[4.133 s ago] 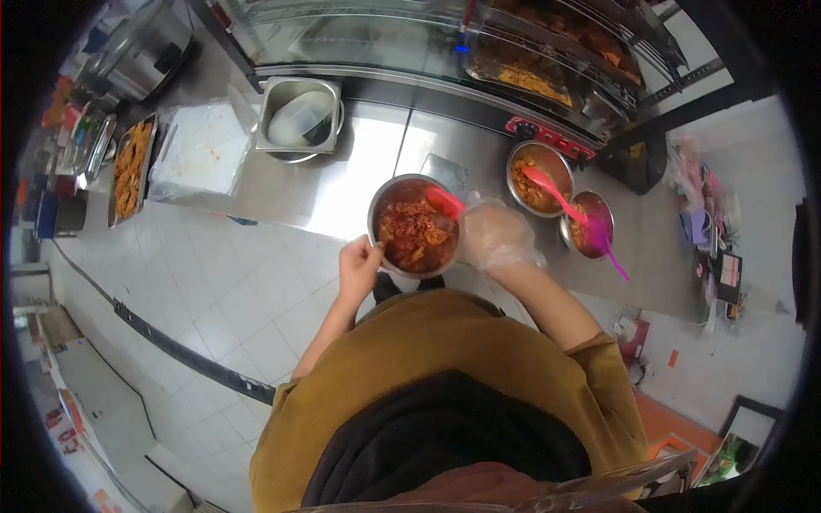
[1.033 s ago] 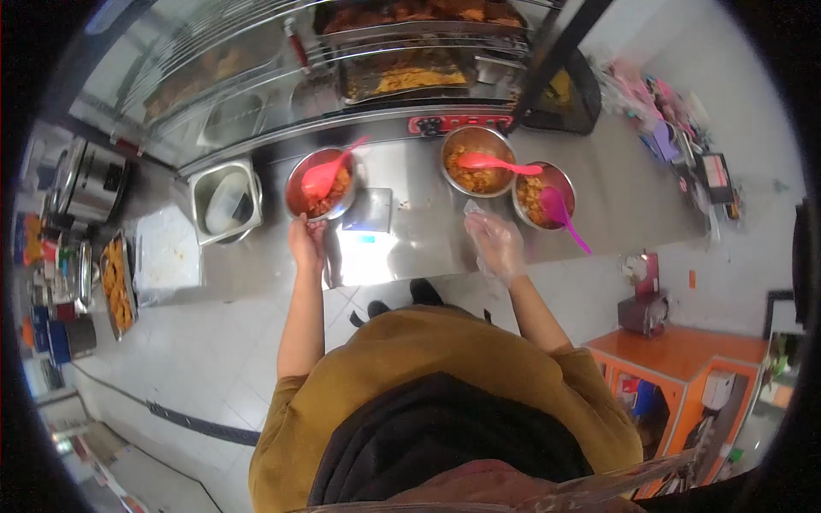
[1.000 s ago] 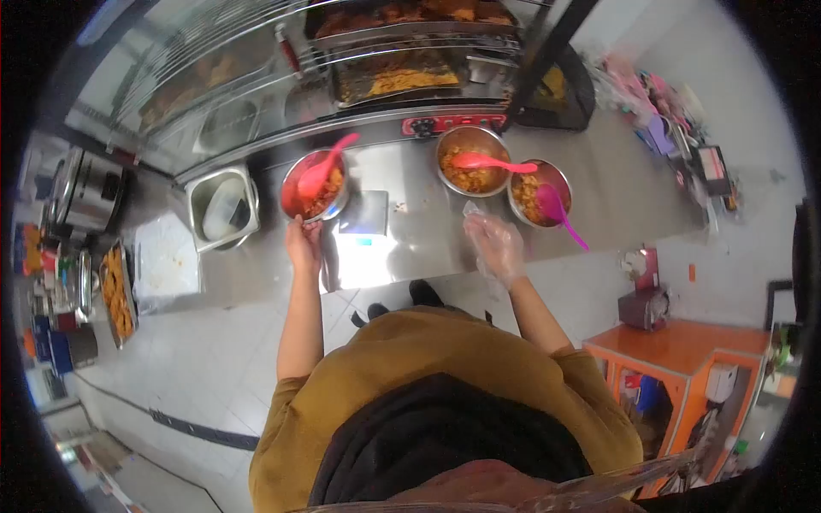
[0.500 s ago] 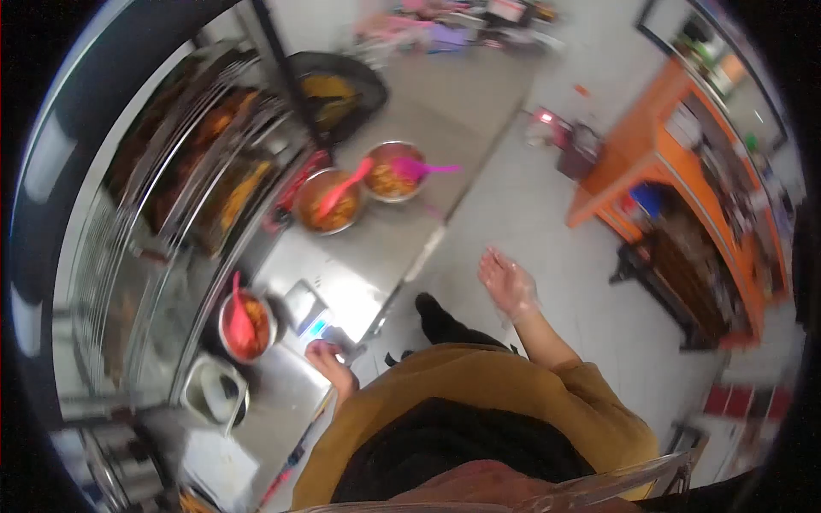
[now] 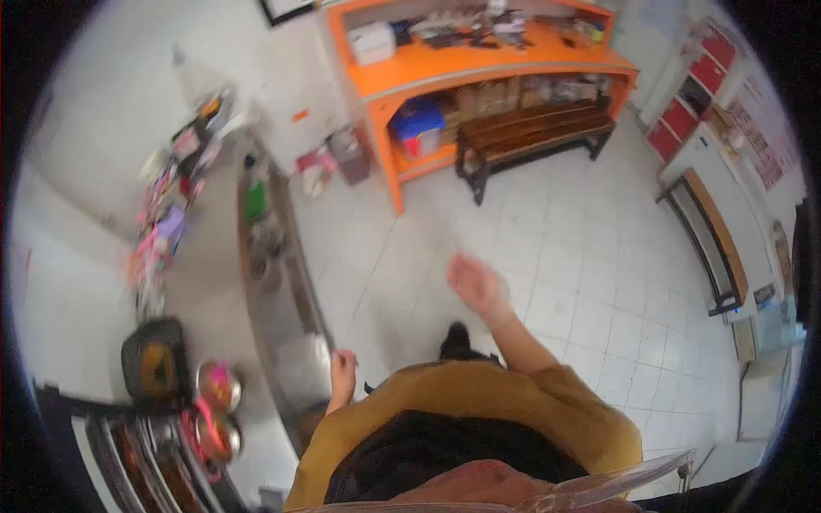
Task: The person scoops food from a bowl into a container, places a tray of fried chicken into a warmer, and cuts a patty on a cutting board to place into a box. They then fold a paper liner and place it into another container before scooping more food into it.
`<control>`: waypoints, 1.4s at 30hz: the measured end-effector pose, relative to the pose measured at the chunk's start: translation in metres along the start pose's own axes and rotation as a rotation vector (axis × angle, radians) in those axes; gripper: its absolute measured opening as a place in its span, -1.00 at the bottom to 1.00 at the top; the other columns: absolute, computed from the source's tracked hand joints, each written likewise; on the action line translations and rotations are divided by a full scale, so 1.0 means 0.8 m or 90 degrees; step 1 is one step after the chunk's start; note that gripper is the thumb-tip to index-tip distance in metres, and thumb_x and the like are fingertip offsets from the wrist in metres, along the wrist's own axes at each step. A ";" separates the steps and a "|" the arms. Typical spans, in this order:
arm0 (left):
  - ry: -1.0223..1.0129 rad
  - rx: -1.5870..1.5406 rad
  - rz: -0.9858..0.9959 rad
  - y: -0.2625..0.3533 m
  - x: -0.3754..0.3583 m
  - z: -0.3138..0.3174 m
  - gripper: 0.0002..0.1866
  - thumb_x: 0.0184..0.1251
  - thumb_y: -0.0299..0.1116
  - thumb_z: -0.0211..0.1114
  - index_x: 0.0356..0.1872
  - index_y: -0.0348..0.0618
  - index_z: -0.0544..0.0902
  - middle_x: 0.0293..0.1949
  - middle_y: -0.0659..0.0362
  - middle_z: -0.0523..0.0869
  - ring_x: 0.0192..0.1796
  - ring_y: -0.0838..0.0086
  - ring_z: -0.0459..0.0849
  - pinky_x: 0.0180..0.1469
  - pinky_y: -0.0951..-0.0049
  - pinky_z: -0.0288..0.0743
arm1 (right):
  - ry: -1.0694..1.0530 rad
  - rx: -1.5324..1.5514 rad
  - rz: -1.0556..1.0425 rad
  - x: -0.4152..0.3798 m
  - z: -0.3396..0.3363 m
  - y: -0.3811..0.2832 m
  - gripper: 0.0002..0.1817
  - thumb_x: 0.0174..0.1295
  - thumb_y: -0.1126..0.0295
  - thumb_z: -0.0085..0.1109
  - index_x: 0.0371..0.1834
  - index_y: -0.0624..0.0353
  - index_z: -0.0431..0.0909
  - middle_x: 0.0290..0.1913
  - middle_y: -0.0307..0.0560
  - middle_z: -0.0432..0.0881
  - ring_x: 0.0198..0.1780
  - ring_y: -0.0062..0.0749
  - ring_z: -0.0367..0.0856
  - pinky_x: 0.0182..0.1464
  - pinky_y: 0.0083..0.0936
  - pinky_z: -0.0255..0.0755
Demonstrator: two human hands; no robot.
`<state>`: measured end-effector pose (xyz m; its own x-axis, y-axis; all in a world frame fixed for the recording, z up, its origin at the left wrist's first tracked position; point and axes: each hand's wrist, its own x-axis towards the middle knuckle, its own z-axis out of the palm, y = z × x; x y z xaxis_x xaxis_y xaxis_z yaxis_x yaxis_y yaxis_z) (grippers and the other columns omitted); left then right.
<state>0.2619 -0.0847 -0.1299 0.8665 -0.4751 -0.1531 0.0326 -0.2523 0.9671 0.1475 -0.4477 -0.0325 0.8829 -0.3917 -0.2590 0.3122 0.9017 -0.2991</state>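
My right hand (image 5: 477, 286) is held out in front of me over the tiled floor. It is smeared by motion, but its fingers look loosely apart and nothing shows in them. Low beside the counter edge is my left hand (image 5: 343, 368), its fingers curled in; what they hold, if anything, is hidden. To the left, on the steel counter (image 5: 214, 282), stand two metal bowls of food, one with a magenta spoon (image 5: 220, 376) and the other with a red-pink spoon (image 5: 208, 419). A black pan (image 5: 156, 359) with yellowish contents sits beside them.
An orange desk (image 5: 487, 73) stands ahead, with a wooden bench (image 5: 539, 137) at its front. A waste bin (image 5: 350, 156) is near its left leg. Another bench (image 5: 705, 239) is at the right. A lower shelf (image 5: 278, 256) runs along the counter.
My view has swung right, so the counter, bowls and pan now lie further to the lower left and the desk is ahead. My left hand is away from the scale and the third bowl.
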 end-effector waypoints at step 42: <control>0.349 0.720 1.054 1.126 1.302 1.116 -0.64 0.08 -0.49 0.09 -0.03 -0.17 0.50 0.23 0.02 0.37 0.27 0.12 0.31 0.28 0.18 0.21 | 0.585 -1.372 0.236 0.528 -0.601 -1.180 -0.68 0.15 0.18 0.02 -0.14 0.11 0.57 -0.09 -0.01 0.57 0.00 -0.13 0.49 0.01 -0.20 0.35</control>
<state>0.7490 -1.5593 0.4002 -0.2164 -0.5561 0.8024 -0.8236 -0.3374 -0.4560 0.0572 -1.5521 -0.3010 0.2835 -0.8154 -0.5046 -0.9588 -0.2323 -0.1634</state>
